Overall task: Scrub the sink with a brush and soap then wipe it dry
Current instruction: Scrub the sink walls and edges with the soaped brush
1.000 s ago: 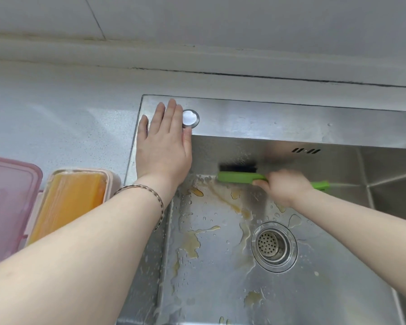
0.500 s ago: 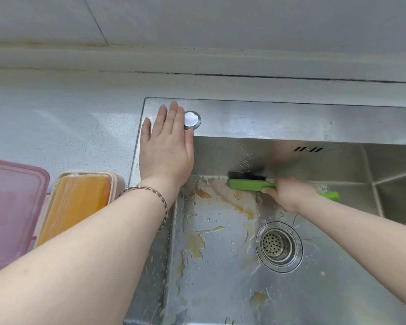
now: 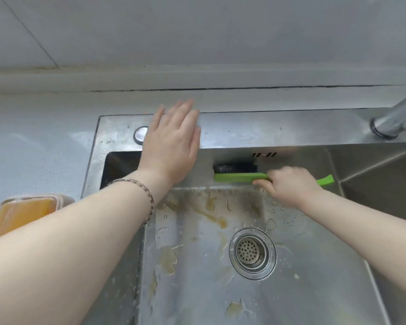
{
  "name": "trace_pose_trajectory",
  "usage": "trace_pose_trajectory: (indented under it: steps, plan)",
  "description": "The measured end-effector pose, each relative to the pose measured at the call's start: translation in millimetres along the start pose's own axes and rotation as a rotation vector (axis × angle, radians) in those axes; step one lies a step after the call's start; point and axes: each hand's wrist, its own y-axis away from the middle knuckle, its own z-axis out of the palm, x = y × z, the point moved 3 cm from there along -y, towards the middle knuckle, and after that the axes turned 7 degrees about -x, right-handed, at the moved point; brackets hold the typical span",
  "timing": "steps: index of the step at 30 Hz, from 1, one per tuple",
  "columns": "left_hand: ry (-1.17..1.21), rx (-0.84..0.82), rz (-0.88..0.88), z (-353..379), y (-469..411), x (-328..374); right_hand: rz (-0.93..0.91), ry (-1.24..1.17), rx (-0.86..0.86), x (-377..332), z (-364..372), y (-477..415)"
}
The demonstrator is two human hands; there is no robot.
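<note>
your left hand [image 3: 171, 141] has slid along the rear ledge of the sink [image 3: 291, 127]. it was at 9 o'clock of the round cap [image 3: 139, 134] and now lies at 3 o'clock of it, palm down, fingers straight and close together, tips blurred. your right hand [image 3: 288, 184] has lifted the scrub brush [image 3: 239, 177] out of the floor corner. its black bristles are now against the back wall, just below the overflow slots [image 3: 264, 155], at 12 o'clock from the drain strainer [image 3: 252, 253]. your right fingers are curled tight round the green handle, whose tail pokes out at 3 o'clock of the fist.

so you're scrubbing the back wall now. the basin floor still carries yellow-brown residue [image 3: 211, 215] and water beads, so by my read scrubbing is far from done and wiping dry hasn't begun.

hard to read:
- no soap suds that i can pick out, and no wiping cloth in view.
- a dark rectangle [image 3: 122, 167] at 9 o'clock of your left wrist; can't tell if it's an opening or a reflection.
- the faucet [image 3: 394, 120] is cut off at 2 o'clock of the frame.
- the orange-lidded container [image 3: 21, 212] at 9 o'clock is half behind your left forearm.
- your right thumb is hidden.
</note>
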Motion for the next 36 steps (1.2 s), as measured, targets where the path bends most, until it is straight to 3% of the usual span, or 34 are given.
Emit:
trace_pose_trajectory:
  steps: [3, 7, 11, 16, 21, 25, 28, 33, 36]
  plan:
    - [-0.006, 0.013, 0.122, 9, -31, 25, 0.039, 0.019, -0.099, 11, 9, 3]
    - [0.064, -0.015, 0.139, 22, -49, 23, -0.098, -0.126, 0.112, 3, -4, 2]
    - [0.1, -0.016, 0.113, 19, -47, 22, -0.033, -0.136, -0.012, 15, -1, 10]
    - [0.15, -0.003, 0.076, 16, -46, 22, -0.162, -0.141, 0.135, 13, -27, 10]
    - [0.087, 0.017, 0.151, 18, -45, 24, 0.0, -0.074, -0.046, 38, -13, 18]
    - [0.074, 0.07, 0.167, 18, -45, 25, -0.114, -0.078, -0.042, 7, 5, -11]
    - [0.06, 0.087, 0.188, 17, -45, 25, -0.033, -0.042, -0.103, 17, 16, -12]
    - [0.039, 0.093, 0.223, 20, -46, 27, -0.056, -0.033, -0.008, 35, 8, -6]
    - [0.026, 0.105, 0.227, 19, -46, 26, 0.103, 0.014, -0.218, 52, 29, 4]
